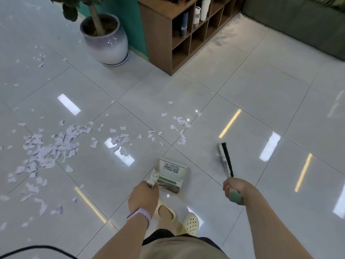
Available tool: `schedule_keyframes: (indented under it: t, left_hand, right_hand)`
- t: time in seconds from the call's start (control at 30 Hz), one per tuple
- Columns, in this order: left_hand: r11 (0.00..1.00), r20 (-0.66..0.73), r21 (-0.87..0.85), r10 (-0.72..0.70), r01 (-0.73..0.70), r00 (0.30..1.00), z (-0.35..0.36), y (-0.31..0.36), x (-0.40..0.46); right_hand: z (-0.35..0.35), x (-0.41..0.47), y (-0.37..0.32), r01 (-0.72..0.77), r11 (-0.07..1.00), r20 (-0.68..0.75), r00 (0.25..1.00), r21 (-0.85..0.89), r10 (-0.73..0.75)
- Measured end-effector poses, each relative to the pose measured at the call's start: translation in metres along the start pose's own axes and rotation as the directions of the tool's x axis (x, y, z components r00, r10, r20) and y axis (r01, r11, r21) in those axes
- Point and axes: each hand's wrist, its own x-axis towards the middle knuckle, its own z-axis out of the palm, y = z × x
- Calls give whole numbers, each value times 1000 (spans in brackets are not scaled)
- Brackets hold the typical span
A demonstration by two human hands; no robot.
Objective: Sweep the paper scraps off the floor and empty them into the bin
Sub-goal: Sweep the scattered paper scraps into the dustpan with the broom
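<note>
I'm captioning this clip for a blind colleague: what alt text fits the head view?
A person stands on a glossy tiled floor, left hand gripping a dustpan and right hand gripping a broom. Torn paper scraps litter the tiles to their left, near a potted plant and a wooden shelf.

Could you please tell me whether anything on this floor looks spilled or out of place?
Yes: torn white paper scraps litter the glossy grey tiled floor, thickest at left and thinning toward the white ceramic plant pot. None lie in the white plastic dustpan yet.
</note>
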Motion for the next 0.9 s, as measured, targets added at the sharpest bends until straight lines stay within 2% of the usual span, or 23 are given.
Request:
schedule_keyframes:
  t: [0.07,0.13,0.27,0.37,0.43,0.53,0.6,0.73,0.9]
  left_hand:
    - [999,-5,-22,-47,47,999,-16,-11,20]
    - [996,-13,-36,-84,84,996,-35,-22,38]
    - [965,-42,-169,-209,199,977,-72,-53,72]
    - [923,-65,-264,-307,280,950,-92,-77,83]
    - [913,-87,-279,-334,299,939,-102,-87,85]
    - [932,-142,-204,-331,300,933,-113,-88,83]
    - [949,-184,-123,-308,289,933,-119,-80,83]
    - [963,-182,-53,-271,265,945,-119,-48,94]
    - [967,-193,-61,-254,247,948,-102,2,103]
  right_hand:
    - [48,-8,-11,29,975,34,999,-222,-22]
    - [96,-19,-18,64,902,73,997,-428,-37]
    - [169,-31,-47,131,795,192,981,-592,-18]
    - [217,-40,-89,145,813,307,951,-564,44]
    - [244,-39,-121,115,882,385,920,-457,80]
    - [265,-39,-166,30,953,477,870,-300,122]
    - [273,-53,-188,70,944,527,842,-321,116]
    - [256,-66,-221,279,840,475,879,-465,-29]
    - [165,-49,-267,332,814,340,924,-476,-177]
